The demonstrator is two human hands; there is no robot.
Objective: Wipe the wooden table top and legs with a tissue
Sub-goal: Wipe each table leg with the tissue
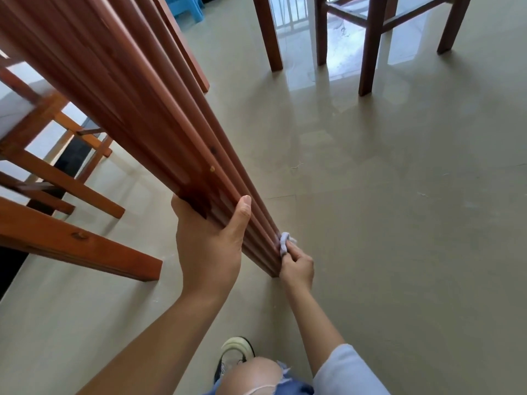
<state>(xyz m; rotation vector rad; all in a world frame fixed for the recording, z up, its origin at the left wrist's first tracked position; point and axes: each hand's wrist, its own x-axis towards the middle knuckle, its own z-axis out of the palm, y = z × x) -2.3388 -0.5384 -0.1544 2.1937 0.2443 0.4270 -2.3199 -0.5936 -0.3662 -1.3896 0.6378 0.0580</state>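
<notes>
the tissue (285,243) is bunched into a small white wad against the right edge of the wooden table leg (182,115), low down near its foot, which meets the floor (399,223). your right grip (298,267) pinches the wad with curled fingers and presses it to the grooved wood. higher up the same leg, your left grip (209,243) is wrapped round it, thumb on one side and fingers on the other. to the left slant the legs and rungs of an orange-brown chair (57,178). a darker chair (373,38) stands well apart on the glossy tiles. your knee (251,374) and a shoe (235,354) show at the bottom edge.
</notes>
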